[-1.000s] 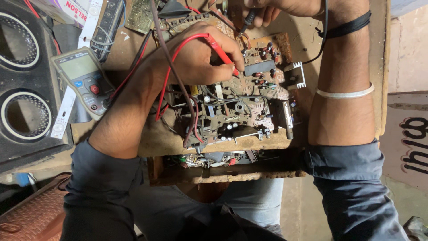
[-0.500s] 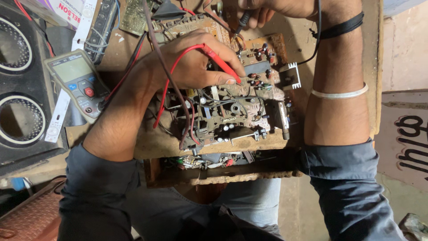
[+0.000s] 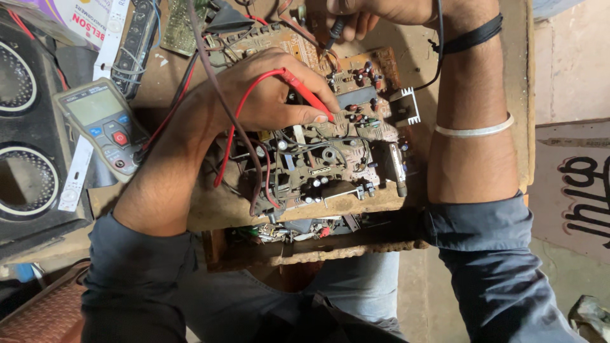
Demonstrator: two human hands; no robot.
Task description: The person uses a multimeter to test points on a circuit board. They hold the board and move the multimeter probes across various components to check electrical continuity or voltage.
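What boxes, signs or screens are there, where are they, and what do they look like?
Multimeter: left of the circuit board, grey case, pale green-grey screen, blue buttons, red dial.
Printed box: top left corner, white and purple with red lettering.
Painted sign: right edge, pale pink-beige with black lettering.

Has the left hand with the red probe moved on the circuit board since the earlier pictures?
No. The left hand keeps the red probe at the same spot on the circuit board, just left of the finned heat sink.
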